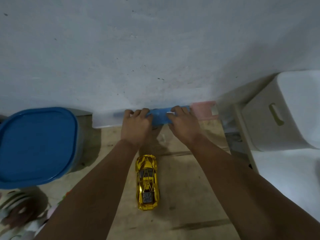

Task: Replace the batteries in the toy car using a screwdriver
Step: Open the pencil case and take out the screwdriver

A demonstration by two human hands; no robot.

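Note:
A shiny gold toy car (147,182) stands on its wheels on the floor between my forearms, nose pointing toward the wall. Both hands are stretched past it to the wall. My left hand (136,125) and my right hand (184,124) each grip one end of a blue object (160,116) that lies on a clear plastic container (107,119) at the base of the wall. The picture is blurred there, so I cannot tell what the blue object is. No screwdriver or batteries show.
A grey bin with a blue lid (37,146) stands at the left. A white stool-like bin (284,111) and a white surface (290,179) fill the right. A pink plastic piece (204,110) sits right of my hands. Patterned cloth (19,215) lies at bottom left.

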